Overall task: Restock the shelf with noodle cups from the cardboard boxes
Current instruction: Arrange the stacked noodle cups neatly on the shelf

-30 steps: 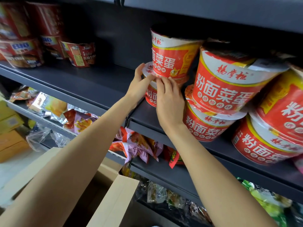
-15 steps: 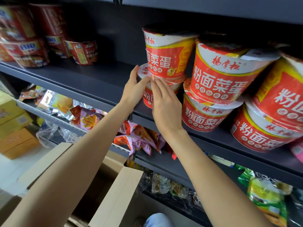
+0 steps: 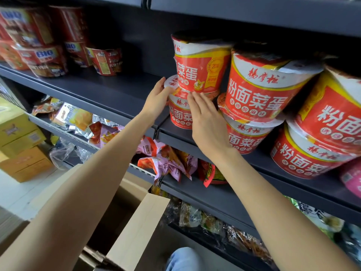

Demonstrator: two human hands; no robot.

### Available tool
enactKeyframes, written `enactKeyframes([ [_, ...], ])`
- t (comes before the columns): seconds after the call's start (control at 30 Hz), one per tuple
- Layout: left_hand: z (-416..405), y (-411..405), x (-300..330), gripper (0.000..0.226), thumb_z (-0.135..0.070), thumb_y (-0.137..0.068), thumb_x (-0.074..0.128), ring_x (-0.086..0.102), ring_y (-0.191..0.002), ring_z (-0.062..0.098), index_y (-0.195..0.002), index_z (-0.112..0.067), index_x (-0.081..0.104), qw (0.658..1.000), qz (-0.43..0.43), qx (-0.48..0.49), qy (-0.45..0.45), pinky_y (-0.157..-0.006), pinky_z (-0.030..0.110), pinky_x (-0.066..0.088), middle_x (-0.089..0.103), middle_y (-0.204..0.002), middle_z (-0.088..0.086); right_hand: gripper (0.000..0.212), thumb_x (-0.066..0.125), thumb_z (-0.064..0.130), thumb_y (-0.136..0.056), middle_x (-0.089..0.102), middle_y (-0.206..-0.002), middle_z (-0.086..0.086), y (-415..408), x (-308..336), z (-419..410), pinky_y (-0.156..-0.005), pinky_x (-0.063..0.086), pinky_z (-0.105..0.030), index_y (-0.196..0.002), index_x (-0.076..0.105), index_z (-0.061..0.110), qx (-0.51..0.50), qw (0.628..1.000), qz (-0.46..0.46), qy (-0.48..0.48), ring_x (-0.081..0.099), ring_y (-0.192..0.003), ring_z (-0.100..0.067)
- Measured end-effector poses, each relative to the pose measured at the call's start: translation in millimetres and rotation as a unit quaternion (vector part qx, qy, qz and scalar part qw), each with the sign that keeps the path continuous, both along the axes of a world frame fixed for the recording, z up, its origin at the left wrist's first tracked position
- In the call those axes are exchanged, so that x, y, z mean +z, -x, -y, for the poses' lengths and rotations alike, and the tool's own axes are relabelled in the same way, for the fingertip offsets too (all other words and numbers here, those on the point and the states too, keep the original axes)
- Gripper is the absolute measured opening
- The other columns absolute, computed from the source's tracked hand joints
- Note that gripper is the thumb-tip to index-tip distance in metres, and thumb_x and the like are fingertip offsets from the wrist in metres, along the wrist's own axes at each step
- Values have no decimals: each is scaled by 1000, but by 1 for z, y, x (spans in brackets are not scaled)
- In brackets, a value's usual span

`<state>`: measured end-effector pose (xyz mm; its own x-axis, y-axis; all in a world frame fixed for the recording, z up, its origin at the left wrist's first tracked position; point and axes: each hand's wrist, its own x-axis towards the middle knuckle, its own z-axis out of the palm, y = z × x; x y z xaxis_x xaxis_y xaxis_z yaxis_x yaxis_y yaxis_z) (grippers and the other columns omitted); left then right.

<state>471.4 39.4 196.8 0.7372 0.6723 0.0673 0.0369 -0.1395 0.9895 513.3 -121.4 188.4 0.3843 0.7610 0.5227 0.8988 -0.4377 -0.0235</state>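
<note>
Reaching up to the dark shelf (image 3: 121,98), the person has both hands on the leftmost stack of red noodle cups. The left hand (image 3: 156,100) lies against the left side of the bottom cup (image 3: 178,116), fingers nearly straight, with the tips up at the rim of its white lid — touching it, not wrapped round it. The right hand (image 3: 205,118) is flat over the front of the same cup, fingers straight and together, the fingertips (image 3: 192,97) reaching the seam where the top cup (image 3: 197,71) sits on the lid. That top cup leans a little to the left.

Just beside this stack stand two more red pairs, a middle stack (image 3: 256,98) and a right-hand stack (image 3: 324,122), each upper cup tilted. Farther left on the same shelf, well apart, sit darker cups (image 3: 45,59) of another brand. Below, the next shelf carries snack bags (image 3: 166,163), and an open cardboard box (image 3: 136,227) stands under the arms. Yellow cartons (image 3: 19,137) are stacked at the far left.
</note>
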Motion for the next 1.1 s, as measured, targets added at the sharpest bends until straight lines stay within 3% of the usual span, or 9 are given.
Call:
enactKeyframes([
  [0.17,-2,0,-3,60,-28,-98,48,55,-101,4,-151,-18,22,1000,-5,2,-5,-72,11,46,48,-142,2,52,56,1,-89,46,-143,-19,0,1,3,-109,33,-39,-139,42,-1,19,1000,-1,-17,41,-135,-34],
  [0.37,5,0,-2,77,-40,-94,54,52,-119,13,-154,-21,8,1000,-6,-1,-3,-95,27,43,43,-147,1,56,57,1,-88,42,-145,-20,-1,-4,5,-109,36,-43,-141,39,-1,8,999,-13,-33,37,-137,-34],
  [0.53,11,0,-9,84,-36,-91,61,55,-91,-6,-154,-23,6,1000,-6,-17,-9,-82,22,44,52,-129,-6,62,54,0,-91,27,-153,-21,2,-6,13,-114,25,-37,-146,26,-3,-29,999,-32,-11,23,-144,-32],
  [0.63,5,2,-7,82,-36,-92,58,56,-103,6,-153,-20,7,999,-21,-15,-26,-96,30,44,51,-135,-3,63,52,4,-93,23,-156,-18,6,-3,14,-114,26,-36,-148,22,0,-18,999,-37,1,19,-146,-29],
  [0.73,0,6,-7,90,-54,-82,58,56,-116,13,-153,-25,10,997,-57,-25,-49,-107,43,41,51,-141,-3,67,55,9,-93,19,-157,-17,15,-2,13,-113,27,-35,-149,18,0,-14,999,-46,6,15,-147,-29],
  [0.83,1,10,-3,90,-54,-86,56,48,-125,11,-154,-22,7,995,-68,-26,-66,-109,33,34,43,-148,-3,67,54,14,-94,19,-157,-18,17,-1,11,-116,27,-38,-149,19,-1,-12,999,-49,-15,16,-146,-30],
  [0.93,-3,7,9,66,-43,-98,45,35,-135,8,-153,-20,15,997,22,30,-68,-97,15,28,26,-157,-3,64,53,16,-94,22,-155,-19,16,5,8,-113,30,-36,-149,24,2,-32,991,-88,-100,24,-144,-30],
  [1.0,-9,-1,21,52,-36,-102,39,36,-130,5,-150,-22,26,996,74,35,-47,-90,5,32,30,-155,-3,68,55,17,-94,18,-156,-21,14,12,2,-112,26,-33,-150,19,3,-44,982,-110,-146,23,-144,-31],
  [1.1,-17,-14,35,51,-45,-97,40,46,-130,14,-141,-19,44,997,73,-11,11,-110,27,34,48,-145,2,79,55,24,-94,8,-158,-20,10,22,-10,-112,22,-30,-151,4,5,-73,979,-118,-148,19,-145,-30],
])
